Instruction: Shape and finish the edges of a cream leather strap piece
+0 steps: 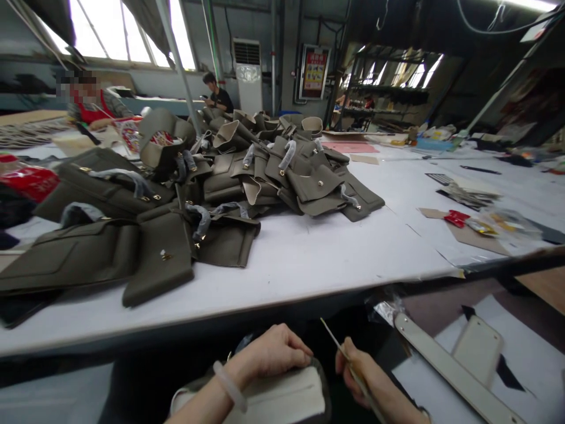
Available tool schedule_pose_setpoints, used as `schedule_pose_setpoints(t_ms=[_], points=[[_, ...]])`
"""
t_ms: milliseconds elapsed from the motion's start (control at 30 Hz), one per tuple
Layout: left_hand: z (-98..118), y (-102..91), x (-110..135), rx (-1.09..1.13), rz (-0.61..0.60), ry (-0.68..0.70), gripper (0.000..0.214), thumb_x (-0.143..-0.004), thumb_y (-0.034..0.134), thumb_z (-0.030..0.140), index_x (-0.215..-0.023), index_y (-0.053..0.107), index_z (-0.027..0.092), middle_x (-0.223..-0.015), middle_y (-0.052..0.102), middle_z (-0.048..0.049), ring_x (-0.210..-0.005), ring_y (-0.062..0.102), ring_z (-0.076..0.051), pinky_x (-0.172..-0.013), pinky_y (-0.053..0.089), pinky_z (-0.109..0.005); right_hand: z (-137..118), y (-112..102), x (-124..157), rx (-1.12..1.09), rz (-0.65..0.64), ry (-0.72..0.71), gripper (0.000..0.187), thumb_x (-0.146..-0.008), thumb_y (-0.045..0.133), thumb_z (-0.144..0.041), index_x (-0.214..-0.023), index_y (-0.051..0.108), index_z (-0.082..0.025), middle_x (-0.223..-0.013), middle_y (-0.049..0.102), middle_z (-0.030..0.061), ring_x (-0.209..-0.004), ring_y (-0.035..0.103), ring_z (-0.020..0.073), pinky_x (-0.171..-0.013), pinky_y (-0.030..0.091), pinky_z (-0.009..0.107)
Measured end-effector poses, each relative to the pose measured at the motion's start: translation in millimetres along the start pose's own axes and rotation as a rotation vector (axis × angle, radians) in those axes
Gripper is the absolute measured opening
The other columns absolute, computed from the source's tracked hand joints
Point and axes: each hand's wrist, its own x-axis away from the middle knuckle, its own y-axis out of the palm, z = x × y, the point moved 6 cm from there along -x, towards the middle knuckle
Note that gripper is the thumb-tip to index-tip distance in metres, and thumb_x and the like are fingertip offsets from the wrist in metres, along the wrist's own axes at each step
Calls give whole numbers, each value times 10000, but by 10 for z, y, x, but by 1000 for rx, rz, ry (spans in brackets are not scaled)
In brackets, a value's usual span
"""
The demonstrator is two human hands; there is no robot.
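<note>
My left hand (276,353) is curled over the top edge of an olive bag piece with a pale lining (282,400), held low in front of me below the table edge. A light bracelet sits on that wrist. My right hand (368,377) is closed around a thin stick-like tool (342,353) whose tip points up and to the left, just right of the bag piece. On the white table (335,253) above lies a large heap of olive bag parts (185,194) with gold clasps, well beyond both hands.
A pale strap (445,368) and a pale panel (479,350) lie on a lower surface at the right. Card pieces and red packets (459,219) sit on the table's right side. Two people (216,94) are at work at the far end.
</note>
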Motion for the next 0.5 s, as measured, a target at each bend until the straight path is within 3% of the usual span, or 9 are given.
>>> schedule_pose_setpoints(t_ms=[67,133,233,267,333,433,500], points=[[20,10,-5,-29,13,7,289,-685,575,309,-782,801,158,-523,453,31,-520,319,-104,-495,257,-256,-2,125,-52,-228,-130,20,742,-822,326,-882,-1003,557,-200,-616,380,-83,-479,244,78,-466,187,237],[54,20,-1,-82,46,28,289,-684,536,273,-760,796,173,-512,449,31,-510,340,-107,-498,270,-256,-43,243,-128,-267,-192,-38,745,-818,405,-865,-1162,523,-215,-690,422,-76,-514,308,75,-498,242,223],[121,42,44,-164,113,54,310,-721,521,277,-824,808,220,-580,584,9,-561,453,-135,-557,330,-266,-91,320,-293,-29,-119,-196,763,-783,528,-840,-1221,547,-215,-867,585,3,-732,556,156,-690,453,287],[141,46,74,-187,132,54,307,-741,527,295,-841,810,232,-622,635,-6,-595,501,-155,-580,348,-278,-99,339,-346,51,-110,-242,769,-783,529,-838,-1227,562,-212,-974,631,48,-888,608,214,-824,479,341],[172,23,171,-217,170,53,298,-781,559,371,-893,810,258,-728,714,-39,-676,582,-208,-624,380,-309,-105,374,-433,136,-177,-299,824,-772,489,-869,-1260,569,-210,-1189,639,116,-1182,561,318,-1048,399,432],[137,-152,441,-219,230,70,336,-804,611,501,-1001,790,296,-855,764,-49,-759,644,-255,-688,424,-344,-130,338,-519,229,-305,-293,854,-776,375,-908,-1245,590,-228,-1245,640,129,-1238,536,371,-1056,401,472],[-18,-396,729,-142,338,80,367,-870,557,534,-1084,760,316,-982,771,-26,-861,669,-245,-770,462,-337,-185,240,-581,428,-252,-264,698,-848,376,-833,-1107,642,-243,-1156,679,123,-1127,590,368,-956,445,467]])
